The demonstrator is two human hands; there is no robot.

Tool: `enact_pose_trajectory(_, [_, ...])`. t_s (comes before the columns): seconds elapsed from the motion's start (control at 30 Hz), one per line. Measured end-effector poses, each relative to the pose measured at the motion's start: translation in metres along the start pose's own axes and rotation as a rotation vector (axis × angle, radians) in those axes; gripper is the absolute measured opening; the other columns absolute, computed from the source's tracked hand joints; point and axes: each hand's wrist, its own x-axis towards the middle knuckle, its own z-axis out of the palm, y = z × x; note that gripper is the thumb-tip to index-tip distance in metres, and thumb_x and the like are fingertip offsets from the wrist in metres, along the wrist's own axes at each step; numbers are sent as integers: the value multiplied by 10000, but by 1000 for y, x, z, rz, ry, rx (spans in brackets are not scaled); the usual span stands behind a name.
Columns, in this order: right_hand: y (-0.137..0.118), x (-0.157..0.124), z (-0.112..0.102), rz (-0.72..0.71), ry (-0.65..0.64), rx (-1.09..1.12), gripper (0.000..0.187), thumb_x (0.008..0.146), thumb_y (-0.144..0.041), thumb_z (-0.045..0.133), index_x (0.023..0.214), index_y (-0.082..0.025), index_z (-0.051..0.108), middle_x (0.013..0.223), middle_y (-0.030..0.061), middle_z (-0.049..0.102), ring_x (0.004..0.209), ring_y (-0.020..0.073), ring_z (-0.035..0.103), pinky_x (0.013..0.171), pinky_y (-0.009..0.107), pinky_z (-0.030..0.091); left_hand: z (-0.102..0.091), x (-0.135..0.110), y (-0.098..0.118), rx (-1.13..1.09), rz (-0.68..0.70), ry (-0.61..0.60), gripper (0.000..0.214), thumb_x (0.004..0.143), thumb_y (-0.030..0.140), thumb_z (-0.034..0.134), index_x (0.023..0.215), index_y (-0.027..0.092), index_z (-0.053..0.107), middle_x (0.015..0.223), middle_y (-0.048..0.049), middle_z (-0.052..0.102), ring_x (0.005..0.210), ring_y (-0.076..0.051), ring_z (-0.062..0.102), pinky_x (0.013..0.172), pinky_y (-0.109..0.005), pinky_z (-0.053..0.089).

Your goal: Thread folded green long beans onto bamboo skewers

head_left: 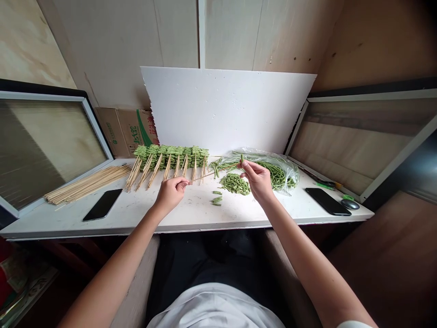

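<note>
My left hand (171,193) is closed on the near end of a thin bamboo skewer (205,176), which points right and slightly up. A short cut piece of green bean (242,158) is pinched upright between the fingertips of my right hand (256,179), near the skewer's far end. Whether the tip touches the bean piece I cannot tell. Below and between the hands lies a pile of cut green bean pieces (235,183), with a few loose pieces (216,199) closer to me. Behind my left hand, filled bean skewers (170,157) stand stacked in a row, their bare sticks toward me.
Bare bamboo skewers (87,183) lie in a heap at left, beside a black phone (103,205). A clear plastic bag (288,171) of long green beans sits at right, near another dark phone (327,201). A white foam board (228,109) and a cardboard box (124,130) stand behind.
</note>
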Motion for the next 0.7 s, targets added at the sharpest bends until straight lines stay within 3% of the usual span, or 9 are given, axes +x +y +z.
enact_pose_trajectory(0.23, [0,0,-1,3,20,-35,362,770,-565,877,974,-268,845,962,54,812,839,230,731,721,371,586,-1,-1,5,17,15,1,253,949,242,559,872,172,789,737,-59,758,600,-177,636,605,-272,471])
enact_pose_trajectory(0.43, [-3,-1,2,45,13,61,351,744,-516,903,973,-260,827,985,61,803,947,225,732,660,312,571,0,0,4,-5,25,19,262,954,247,549,904,168,793,702,-50,728,645,-189,669,614,-270,479])
enact_pose_trajectory(0.7, [-6,-2,7,98,57,103,316,707,-485,923,882,-254,796,930,49,777,939,220,714,596,288,508,-1,-1,9,18,29,27,255,933,201,544,891,173,794,705,-46,737,604,-177,639,618,-274,483])
